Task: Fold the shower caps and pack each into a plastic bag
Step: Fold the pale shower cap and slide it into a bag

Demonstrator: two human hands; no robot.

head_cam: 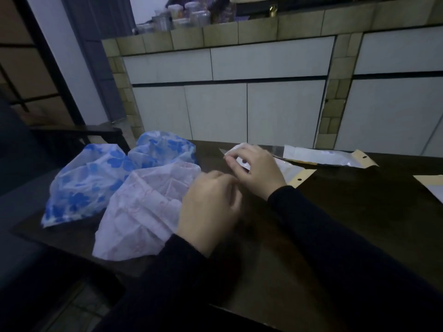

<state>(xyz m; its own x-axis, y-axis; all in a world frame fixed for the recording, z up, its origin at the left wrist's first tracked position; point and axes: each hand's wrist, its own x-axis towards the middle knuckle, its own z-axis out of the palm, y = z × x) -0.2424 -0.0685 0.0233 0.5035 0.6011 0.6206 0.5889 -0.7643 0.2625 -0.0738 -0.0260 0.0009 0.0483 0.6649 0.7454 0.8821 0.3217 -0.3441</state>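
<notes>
A pale pink shower cap (141, 212) lies crumpled on the dark table (347, 212) at centre left. Two white caps with blue flowers lie behind it, one to the left (84, 183) and one further back (163, 147). My left hand (208, 209) hovers beside the pink cap with loosely curled fingers, blurred, holding nothing I can see. My right hand (256, 168) pinches the white end of a clear plastic bag with a tan header strip (299, 176). A second packed bag (321, 156) lies behind it.
The corner of another tan and white bag (431, 185) shows at the right edge. White cabinet doors (263, 104) with a tiled counter stand behind the table. Jars (182, 15) sit on the counter. A dark chair arm (76, 133) stands to the left.
</notes>
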